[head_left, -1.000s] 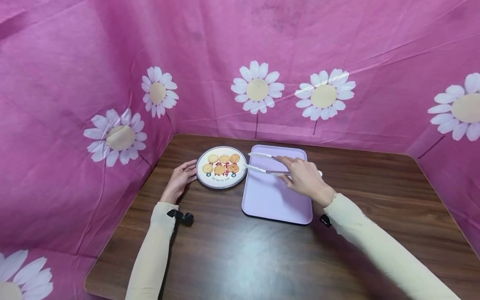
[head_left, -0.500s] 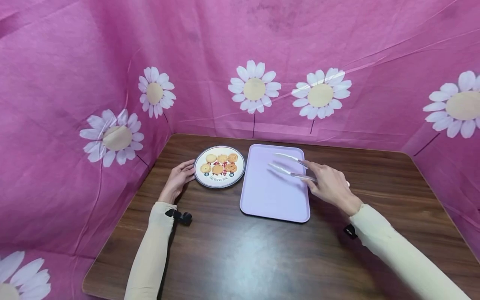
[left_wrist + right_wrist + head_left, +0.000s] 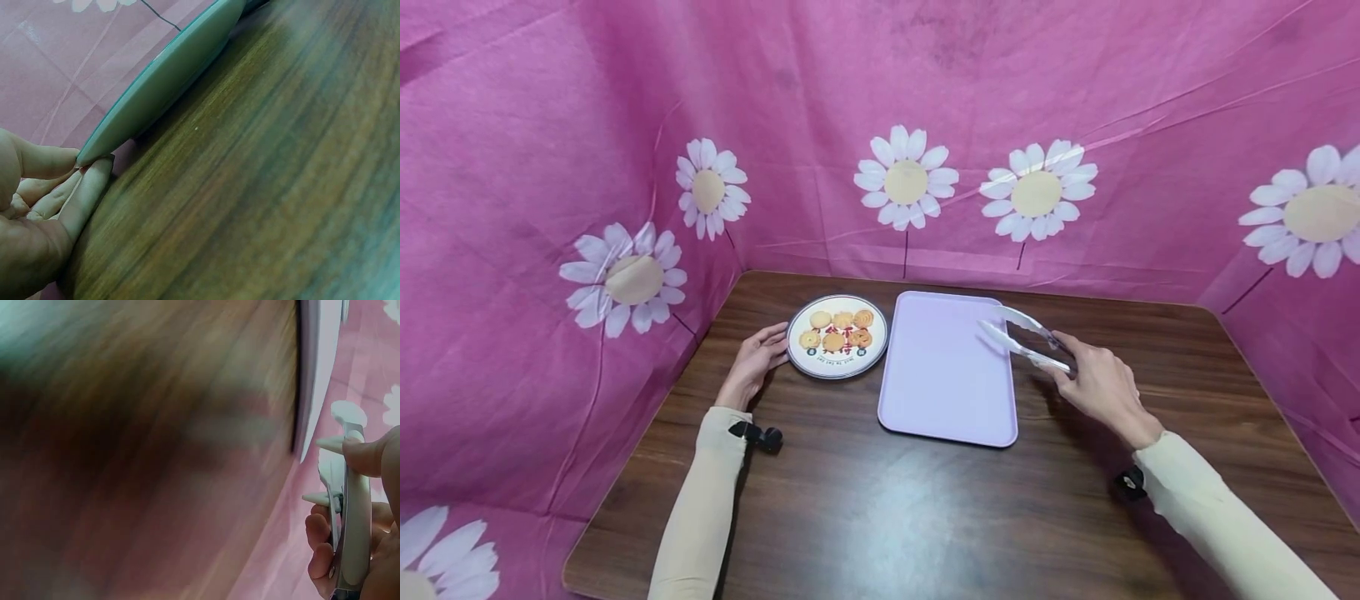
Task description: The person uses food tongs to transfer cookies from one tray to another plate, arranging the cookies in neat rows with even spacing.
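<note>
My left hand (image 3: 751, 367) pinches the near-left rim of a round white plate (image 3: 827, 305) with a dark blue edge. In the left wrist view, the thumb lies on top of the plate's rim (image 3: 156, 87) and fingers are beneath it. Several golden cookies (image 3: 833, 342) lie on the plate in two rows. My right hand (image 3: 1101, 382) holds a pair of tongs (image 3: 1026, 352), their white tips spread apart and nothing between them. Those tips overlap the right edge of a lilac tray (image 3: 947, 392). In the right wrist view, thumb and fingers wrap around the tongs (image 3: 357, 525).
A dark wooden table (image 3: 880, 517) carries everything, the plate standing just left of the tray. Behind and on the left hangs a pink cloth (image 3: 820, 100) printed with large white daisies. Both wrists wear black straps with small cameras (image 3: 767, 439).
My right hand has drawn the tongs rightward, from beside the plate, across the tray to its right edge. My left hand, the plate and the cookies have stayed put.
</note>
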Motion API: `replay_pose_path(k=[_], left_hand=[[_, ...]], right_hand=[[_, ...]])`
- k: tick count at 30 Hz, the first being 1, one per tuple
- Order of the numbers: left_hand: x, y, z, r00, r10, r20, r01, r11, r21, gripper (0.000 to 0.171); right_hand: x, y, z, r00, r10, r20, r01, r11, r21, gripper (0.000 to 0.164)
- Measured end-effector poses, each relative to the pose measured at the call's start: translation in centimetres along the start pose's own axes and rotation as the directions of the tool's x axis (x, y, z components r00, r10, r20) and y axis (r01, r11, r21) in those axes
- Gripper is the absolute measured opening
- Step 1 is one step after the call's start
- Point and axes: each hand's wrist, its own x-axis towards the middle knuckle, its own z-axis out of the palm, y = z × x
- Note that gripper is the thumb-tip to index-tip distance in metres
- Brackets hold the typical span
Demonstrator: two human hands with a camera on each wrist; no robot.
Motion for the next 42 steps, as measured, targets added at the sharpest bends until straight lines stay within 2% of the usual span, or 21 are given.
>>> replay_pose_path(k=[4, 12, 25, 29, 37, 42], left_hand=[[-0.1, 0.0, -0.1, 1.000, 0.006, 0.008, -0.006, 1.000, -0.003, 0.055], [-0.3, -0.1, -0.4, 1.000, -0.026, 0.005, 0.027, 1.000, -0.010, 0.054], [-0.5, 0.0, -0.6, 1.000, -0.016, 0.023, 0.016, 1.000, -0.002, 0.054], [-0.4, 0.1, -0.7, 0.999, -0.008, 0.031, 0.009, 1.000, -0.003, 0.054], [-0.5, 0.2, -0.8, 0.999, -0.014, 0.033, 0.014, 1.000, 0.004, 0.053], [-0.4, 0.3, -0.8, 0.999, -0.011, 0.037, 0.010, 1.000, 0.010, 0.053]], right_hand=[[-0.7, 1.2, -0.3, 0.998, 0.060, -0.003, -0.060, 0.998, 0.008, 0.059], [-1.8, 3.1, -0.6, 0.981, 0.195, 0.026, -0.195, 0.981, 0.004, 0.066], [-2.9, 4.1, -0.9, 0.947, 0.311, 0.080, -0.310, 0.950, -0.025, 0.077], [-3.0, 3.8, -1.2, 0.944, 0.319, 0.090, -0.318, 0.948, -0.023, 0.079], [-2.7, 3.2, -2.0, 0.947, 0.285, 0.149, -0.283, 0.959, -0.037, 0.082], [-3.0, 2.9, -2.2, 0.948, 0.280, 0.151, -0.278, 0.960, -0.037, 0.083]])
